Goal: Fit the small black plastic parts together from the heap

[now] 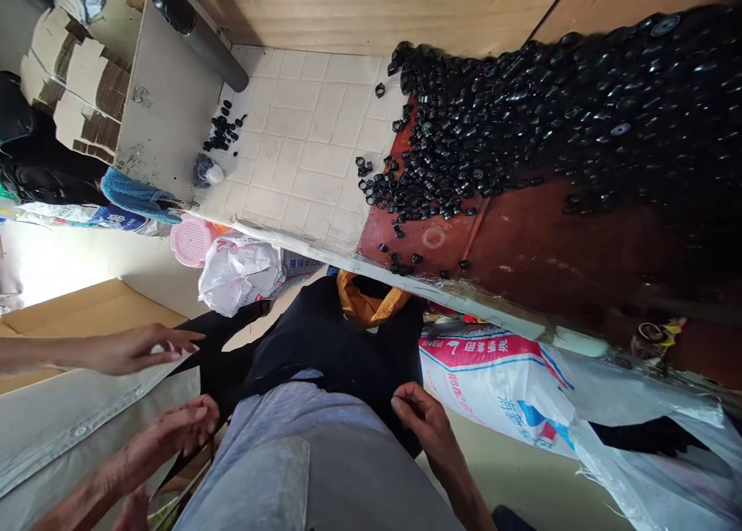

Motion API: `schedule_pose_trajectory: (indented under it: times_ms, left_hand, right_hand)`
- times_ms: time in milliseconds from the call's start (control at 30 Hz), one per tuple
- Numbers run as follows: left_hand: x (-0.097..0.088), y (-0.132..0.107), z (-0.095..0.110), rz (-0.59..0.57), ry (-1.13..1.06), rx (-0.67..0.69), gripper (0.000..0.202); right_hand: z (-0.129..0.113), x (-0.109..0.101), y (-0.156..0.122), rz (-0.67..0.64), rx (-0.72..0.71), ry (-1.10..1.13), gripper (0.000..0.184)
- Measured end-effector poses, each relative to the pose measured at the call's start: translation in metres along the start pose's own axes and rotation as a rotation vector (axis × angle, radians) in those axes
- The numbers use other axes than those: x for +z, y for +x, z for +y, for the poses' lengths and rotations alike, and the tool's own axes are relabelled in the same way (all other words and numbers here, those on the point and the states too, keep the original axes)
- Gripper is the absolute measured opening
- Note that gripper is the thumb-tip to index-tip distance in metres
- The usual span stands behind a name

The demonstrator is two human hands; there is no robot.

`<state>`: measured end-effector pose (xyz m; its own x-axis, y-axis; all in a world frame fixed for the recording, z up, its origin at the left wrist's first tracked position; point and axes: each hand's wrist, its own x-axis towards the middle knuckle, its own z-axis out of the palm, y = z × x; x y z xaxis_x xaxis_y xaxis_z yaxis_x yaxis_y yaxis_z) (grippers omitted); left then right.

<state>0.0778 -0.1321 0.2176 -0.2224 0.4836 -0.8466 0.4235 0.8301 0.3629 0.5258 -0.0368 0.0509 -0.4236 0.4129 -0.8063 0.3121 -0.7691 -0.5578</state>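
My left hand [168,434] reaches in from the bottom left with its fingers stretched out, just over the edge of a white woven sack [63,423]. My right hand [420,415] rests on my lap, where grey cloth [307,454] meets black cloth [325,345]. Its fingers are curled and what they hold, if anything, is hidden. Another person's hand [136,349] comes in from the left edge and lies flat on the same white sack.
A table with a white tiled top [301,144] and a red-brown sheet [522,237] carries a big heap of small black rings [550,106]. A smaller cluster of rings [223,133] lies near a black pipe [197,28]. Printed sacks [492,376], a white bag [237,272] and cardboard [75,75] stand around.
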Motion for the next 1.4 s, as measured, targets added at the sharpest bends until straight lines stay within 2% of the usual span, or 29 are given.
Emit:
schedule_pose_trajectory:
  times_ms: [67, 167, 267, 367, 433, 533, 667, 733, 867, 1067, 1167, 1267, 1400]
  left_hand:
    - [0.015, -0.01, -0.007, 0.028, -0.017, -0.07, 0.05]
    - [0.026, 0.001, 0.002, 0.079, 0.074, -0.011, 0.036]
    - [0.034, 0.028, 0.026, -0.045, 0.238, 0.174, 0.032]
    - [0.045, 0.047, 0.045, -0.188, 0.357, 0.327, 0.034]
    - [0.051, 0.052, 0.051, -0.241, 0.393, 0.399, 0.037]
    - [0.056, 0.049, 0.055, -0.239, 0.397, 0.436, 0.024]
    - [0.054, 0.039, 0.052, -0.179, 0.395, 0.367, 0.009]
    - [0.05, 0.033, 0.047, -0.185, 0.37, 0.312, 0.005]
    - [0.041, 0.022, 0.031, -0.176, 0.278, 0.241, 0.012]
    - [0.038, 0.022, 0.021, -0.24, 0.006, 0.124, 0.023]
    - [0.039, 0.024, 0.022, -0.242, -0.032, 0.09, 0.017]
    - [0.043, 0.022, 0.018, -0.202, 0.041, 0.128, 0.011]
    - [0.051, 0.014, 0.007, -0.078, 0.122, 0.284, 0.012]
  right_hand:
    - [-0.006, 0.0, 0.002, 0.007, -0.029, -0.012, 0.035]
    - [-0.029, 0.006, 0.012, -0.032, -0.128, -0.066, 0.024]
    - [-0.062, 0.018, 0.025, -0.177, -0.26, -0.163, 0.01]
    - [-0.089, 0.03, 0.035, -0.353, -0.379, -0.265, 0.019]
    - [-0.098, 0.037, 0.039, -0.431, -0.446, -0.338, 0.027]
    - [-0.102, 0.047, 0.044, -0.451, -0.495, -0.389, 0.037]
    - [-0.108, 0.067, 0.053, -0.434, -0.502, -0.38, 0.049]
    - [-0.113, 0.078, 0.056, -0.458, -0.524, -0.395, 0.043]
    - [-0.12, 0.091, 0.059, -0.496, -0.567, -0.424, 0.027]
    - [-0.118, 0.092, 0.063, -0.476, -0.526, -0.323, 0.026]
    - [-0.116, 0.091, 0.063, -0.478, -0.514, -0.297, 0.023]
    - [-0.115, 0.087, 0.062, -0.522, -0.491, -0.304, 0.026]
    - [-0.114, 0.077, 0.059, -0.549, -0.432, -0.371, 0.034]
